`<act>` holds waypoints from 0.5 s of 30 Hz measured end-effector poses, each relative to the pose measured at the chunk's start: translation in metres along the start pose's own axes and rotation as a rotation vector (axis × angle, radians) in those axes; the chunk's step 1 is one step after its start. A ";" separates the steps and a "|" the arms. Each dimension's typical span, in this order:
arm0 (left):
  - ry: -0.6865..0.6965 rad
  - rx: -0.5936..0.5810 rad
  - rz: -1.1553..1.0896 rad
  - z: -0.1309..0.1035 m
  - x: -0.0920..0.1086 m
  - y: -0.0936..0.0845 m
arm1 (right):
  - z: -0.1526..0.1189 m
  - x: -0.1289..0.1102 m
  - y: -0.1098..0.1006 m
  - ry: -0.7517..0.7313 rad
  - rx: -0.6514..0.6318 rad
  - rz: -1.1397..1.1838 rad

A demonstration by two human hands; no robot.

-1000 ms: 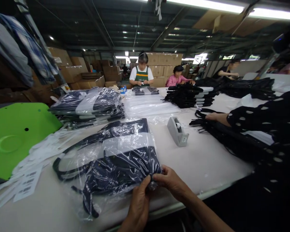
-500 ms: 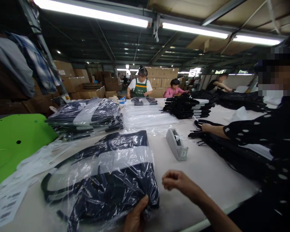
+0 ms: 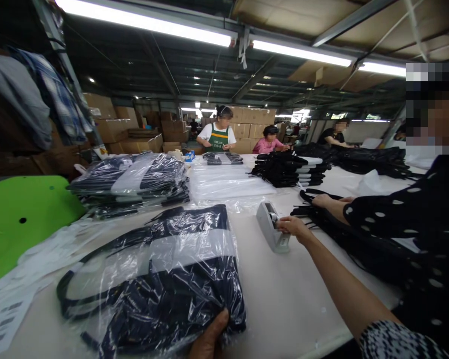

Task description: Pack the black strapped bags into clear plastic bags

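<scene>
A dark folded item with a white band, inside a clear plastic bag [image 3: 187, 279], lies flat on the pale table [image 3: 284, 299]. Its dark straps curve out at the left inside the plastic. My left hand [image 3: 209, 336] pinches the bag's lower right edge, thumb on top, fingers hidden below. My right hand [image 3: 294, 227] reaches to the grey tape dispenser [image 3: 271, 229], with its closed fingertips at the roll and cutter end. Any tape between the fingers is too small to make out.
Behind are a bagged stack [image 3: 134, 177], clear plastic sheets [image 3: 228, 182] and a black stack [image 3: 288, 167]. A green board [image 3: 26, 219] and white labels [image 3: 7, 319] are at left. At right, a person in a dotted sleeve [image 3: 389, 204] handles black items [image 3: 344, 229].
My right hand has moved forward from beside the bag to the tape dispenser. My left hand stays on the bag's edge.
</scene>
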State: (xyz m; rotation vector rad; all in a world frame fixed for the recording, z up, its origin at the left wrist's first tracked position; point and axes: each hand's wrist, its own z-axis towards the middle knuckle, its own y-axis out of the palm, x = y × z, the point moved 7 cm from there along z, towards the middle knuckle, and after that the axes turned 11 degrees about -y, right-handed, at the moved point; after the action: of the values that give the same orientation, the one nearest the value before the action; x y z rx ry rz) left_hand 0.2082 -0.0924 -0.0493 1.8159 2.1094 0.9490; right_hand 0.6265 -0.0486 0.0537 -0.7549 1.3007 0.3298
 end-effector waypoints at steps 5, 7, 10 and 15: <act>-0.020 -0.033 -0.031 -0.003 0.000 0.006 | 0.000 -0.004 0.000 0.066 0.048 0.103; -0.044 -0.069 -0.052 -0.004 -0.002 0.008 | -0.003 -0.009 -0.008 0.059 0.093 0.131; -0.063 -0.137 -0.067 -0.006 -0.004 0.012 | -0.016 -0.015 -0.025 0.020 0.138 0.165; 0.075 -0.057 -0.080 -0.012 0.006 0.007 | -0.060 0.005 -0.040 0.027 0.114 0.209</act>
State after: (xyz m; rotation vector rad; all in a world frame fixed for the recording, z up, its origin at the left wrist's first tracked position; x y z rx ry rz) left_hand 0.2061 -0.0904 -0.0346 1.6807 2.1576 1.0622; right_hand 0.6083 -0.1183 0.0577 -0.5302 1.4153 0.4107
